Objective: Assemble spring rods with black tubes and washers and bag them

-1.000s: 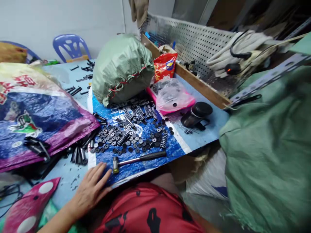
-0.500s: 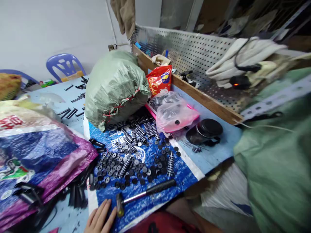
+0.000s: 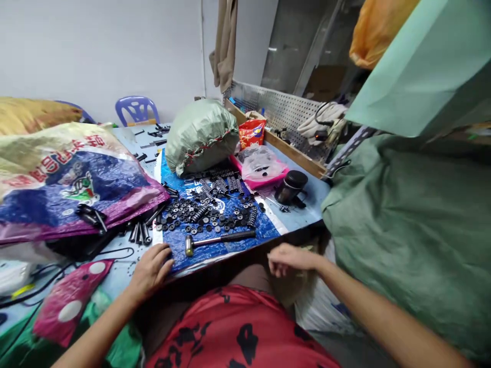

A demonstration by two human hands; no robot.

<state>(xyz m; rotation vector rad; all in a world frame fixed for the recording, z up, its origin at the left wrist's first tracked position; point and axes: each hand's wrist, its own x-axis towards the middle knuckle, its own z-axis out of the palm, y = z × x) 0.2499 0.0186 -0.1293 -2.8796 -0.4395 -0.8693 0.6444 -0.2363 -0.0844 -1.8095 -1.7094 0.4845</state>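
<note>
My left hand (image 3: 152, 270) lies flat, palm down, on the table's near edge and the lower left corner of the blue printed sheet (image 3: 199, 259). Its fingers are stretched out and hold nothing. To its right lies a small hammer (image 3: 207, 241) with a dark grip. My right hand (image 3: 290, 259) hangs over my lap, off the table edge, with fingers curled in and nothing visible in them. Behind the hammer are many loose black and grey discs (image 3: 182, 212) and several ribbed stacks (image 3: 252, 216) of similar discs.
A stuffed green sack (image 3: 201, 135) stands behind the discs. A dark lidded mug (image 3: 291, 187) and a pink tray (image 3: 264, 179) with a plastic bag are at right. At left lie a large printed sack (image 3: 76, 179), black tubular parts (image 3: 140, 232) and cables. Green cloth hangs right.
The view has tilted and drawn back, so more of both arms and my lap shows. My right hand has come into sight. My left hand still rests by the sheet's corner; the hammer lies as before.
</note>
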